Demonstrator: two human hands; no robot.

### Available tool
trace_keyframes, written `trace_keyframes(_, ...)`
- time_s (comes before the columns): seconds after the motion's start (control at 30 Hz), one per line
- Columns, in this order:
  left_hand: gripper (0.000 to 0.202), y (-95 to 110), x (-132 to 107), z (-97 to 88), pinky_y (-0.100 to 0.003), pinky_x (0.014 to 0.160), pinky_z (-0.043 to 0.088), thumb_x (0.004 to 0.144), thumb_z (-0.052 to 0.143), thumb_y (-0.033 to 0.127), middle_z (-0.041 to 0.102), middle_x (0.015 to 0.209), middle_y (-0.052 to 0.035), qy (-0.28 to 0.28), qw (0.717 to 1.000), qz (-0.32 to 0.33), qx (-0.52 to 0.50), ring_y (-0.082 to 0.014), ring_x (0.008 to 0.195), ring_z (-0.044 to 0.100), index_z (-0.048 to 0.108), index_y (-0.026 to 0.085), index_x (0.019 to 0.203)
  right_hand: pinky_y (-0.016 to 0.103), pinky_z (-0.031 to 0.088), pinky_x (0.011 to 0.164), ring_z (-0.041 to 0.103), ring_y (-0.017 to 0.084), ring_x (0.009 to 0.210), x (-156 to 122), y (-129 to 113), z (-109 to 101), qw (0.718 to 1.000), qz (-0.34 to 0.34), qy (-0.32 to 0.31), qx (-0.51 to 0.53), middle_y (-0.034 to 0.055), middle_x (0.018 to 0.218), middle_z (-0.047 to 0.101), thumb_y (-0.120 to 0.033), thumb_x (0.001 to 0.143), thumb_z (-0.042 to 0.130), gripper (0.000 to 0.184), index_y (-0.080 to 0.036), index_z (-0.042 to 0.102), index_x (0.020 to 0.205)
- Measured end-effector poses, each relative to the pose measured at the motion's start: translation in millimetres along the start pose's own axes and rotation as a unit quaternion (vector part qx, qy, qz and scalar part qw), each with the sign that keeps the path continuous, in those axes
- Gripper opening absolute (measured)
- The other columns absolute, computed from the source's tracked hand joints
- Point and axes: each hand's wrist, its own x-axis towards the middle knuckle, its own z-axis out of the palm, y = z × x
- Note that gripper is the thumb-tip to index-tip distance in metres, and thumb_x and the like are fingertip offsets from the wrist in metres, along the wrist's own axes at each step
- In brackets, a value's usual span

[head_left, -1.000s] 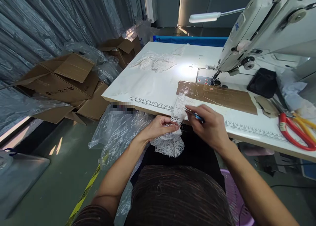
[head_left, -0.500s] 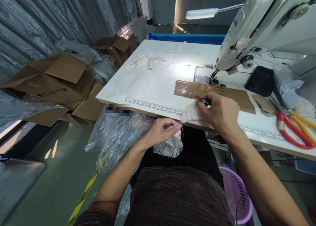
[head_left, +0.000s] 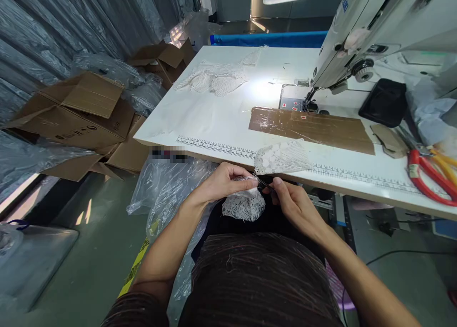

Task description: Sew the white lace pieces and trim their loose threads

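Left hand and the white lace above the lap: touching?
Touching. The head view shows the left hand pinching the white lace between thumb and fingers.

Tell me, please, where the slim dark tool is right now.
In the head view, the slim dark tool is in the right hand, just below the table's front edge, its tip close to the white lace in the left hand.

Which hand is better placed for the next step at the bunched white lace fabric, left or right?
Probably the right hand: it holds a slim, dark, pointed tool, directed toward the left hand, which is occupied pinching the bunched white lace fabric.
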Motion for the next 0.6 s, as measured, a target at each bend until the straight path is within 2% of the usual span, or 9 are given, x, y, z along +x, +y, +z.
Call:
trace_keyframes(0.1,0.018,0,1,-2.9,-0.022,0.053,0.043,0.074,0.075,0.035,0.071,0.069,-0.005,-0.012,1.0,-0.002,-0.003,-0.0114,0.06,0.058,0.078,0.017,0.072,0.027,0.036,0.052,0.048,0.014,0.053,8,6,4,1.0,-0.001,-0.001,-0.026,0.0012,0.059,0.057,-0.055,0.101,0.03,0.056,-0.018,0.066,0.08)
trace_keyframes(0.3,0.014,1,2,-5.9,-0.022,0.053,0.041,0.072,0.076,0.031,0.069,0.064,-0.0031,-0.035,0.999,-0.008,-0.002,-0.0102,0.057,0.056,0.078,0.017,0.07,0.026,0.03,0.051,0.038,0.012,0.051,14,1,5,0.998,-0.036,-0.007,-0.058,-0.002,0.055,0.048,-0.051,0.1,0.035,0.05,-0.019,0.06,0.07)
trace_keyframes(0.43,0.014,3,2,-6.4,-0.021,0.052,0.039,0.071,0.076,0.03,0.066,0.06,-0.0014,-0.042,0.999,-0.013,-0.002,-0.009,0.054,0.052,0.077,0.017,0.067,0.026,0.029,0.053,0.039,0.012,0.052,18,-1,6,0.997,-0.059,-0.003,-0.05,-0.002,0.056,0.05,-0.049,0.099,0.04,0.045,-0.019,0.055,0.067)
trace_keyframes(0.6,0.018,1,3,-5.5,-0.02,0.05,0.037,0.072,0.076,0.032,0.063,0.057,-0.0002,-0.052,0.998,-0.024,-0.007,-0.008,0.052,0.049,0.075,0.016,0.063,0.027,0.03,0.054,0.043,0.013,0.053,21,2,9,0.996,-0.059,0.01,-0.06,-0.0003,0.056,0.054,-0.05,0.097,0.043,0.046,-0.019,0.059,0.069)
